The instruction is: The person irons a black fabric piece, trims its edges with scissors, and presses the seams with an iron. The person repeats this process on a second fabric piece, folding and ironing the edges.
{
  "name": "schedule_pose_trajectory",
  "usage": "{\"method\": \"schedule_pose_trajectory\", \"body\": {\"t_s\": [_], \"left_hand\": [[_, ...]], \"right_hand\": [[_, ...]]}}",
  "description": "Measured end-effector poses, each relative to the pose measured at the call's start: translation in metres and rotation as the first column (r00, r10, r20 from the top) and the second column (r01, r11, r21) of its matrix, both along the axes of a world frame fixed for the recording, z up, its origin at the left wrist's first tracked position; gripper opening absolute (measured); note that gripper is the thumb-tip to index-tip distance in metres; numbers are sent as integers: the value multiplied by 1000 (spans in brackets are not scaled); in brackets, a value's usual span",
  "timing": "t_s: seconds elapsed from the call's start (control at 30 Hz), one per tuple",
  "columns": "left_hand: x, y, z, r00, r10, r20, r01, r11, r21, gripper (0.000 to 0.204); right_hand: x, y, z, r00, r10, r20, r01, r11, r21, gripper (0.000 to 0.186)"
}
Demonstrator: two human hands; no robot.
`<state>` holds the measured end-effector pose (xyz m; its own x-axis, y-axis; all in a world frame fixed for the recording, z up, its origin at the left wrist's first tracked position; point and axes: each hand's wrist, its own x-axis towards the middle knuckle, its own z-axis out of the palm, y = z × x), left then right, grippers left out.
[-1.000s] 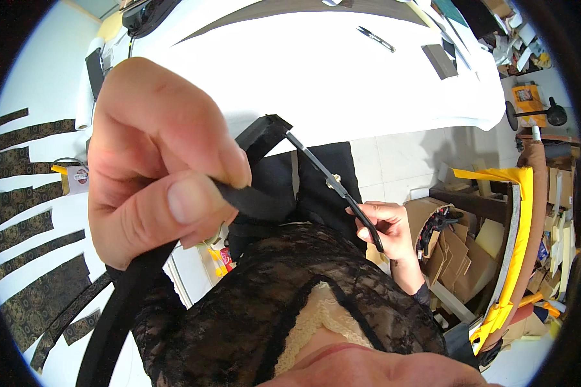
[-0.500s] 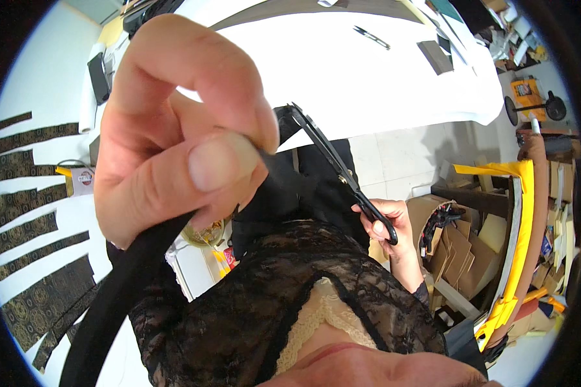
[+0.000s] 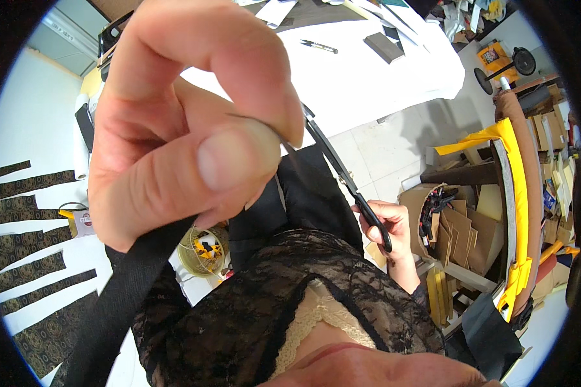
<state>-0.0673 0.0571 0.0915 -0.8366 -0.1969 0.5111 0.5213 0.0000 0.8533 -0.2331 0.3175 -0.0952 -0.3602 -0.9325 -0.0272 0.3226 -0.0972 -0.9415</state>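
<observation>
My left hand [image 3: 193, 142], large and close to the camera, pinches a black fabric strip [image 3: 122, 297] between thumb and forefinger, a thin edge showing at the fingertips and the long tail hanging to the lower left. My right hand [image 3: 390, 229], at the right over my lap, grips black-handled scissors [image 3: 344, 179] by the handles. The blades point up and left; their tips lie partly behind my left fingers, so I cannot see whether they touch the strip.
A white table [image 3: 381, 90] ahead holds a pen [image 3: 319, 46] and grey block [image 3: 383, 48]. Patterned strips [image 3: 39, 322] lie at left, a bin [image 3: 202, 251] beside my legs. Cardboard pieces [image 3: 461, 238] and yellow fabric [image 3: 516, 168] are at right.
My left hand has moved up and right, closer to the camera, covering more of the strip and blade tips. The scissors have shifted with it. The background has shifted as my head moved.
</observation>
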Motion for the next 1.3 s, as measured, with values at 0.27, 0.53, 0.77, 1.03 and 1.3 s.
{"method": "schedule_pose_trajectory", "body": {"t_s": [0.27,0.53,0.77,1.03,1.3], "left_hand": [[5,-8,9,998,-68,-14,66,990,-128,26],[14,-16,9,999,-24,-37,20,994,-106,25],[11,-43,1,970,-241,8,239,955,-177,38],[10,-58,3,931,-359,65,365,913,-181,43],[17,-78,13,861,-481,163,507,832,-223,40]], "right_hand": [[14,-12,-4,1000,-17,7,17,999,-48,51],[28,-31,-13,991,-94,-97,82,989,-121,57],[27,-38,-21,985,-98,-139,79,988,-130,58],[30,-45,-22,989,-87,-122,70,988,-139,58],[32,-49,-20,991,-60,-121,43,989,-144,55]]}}
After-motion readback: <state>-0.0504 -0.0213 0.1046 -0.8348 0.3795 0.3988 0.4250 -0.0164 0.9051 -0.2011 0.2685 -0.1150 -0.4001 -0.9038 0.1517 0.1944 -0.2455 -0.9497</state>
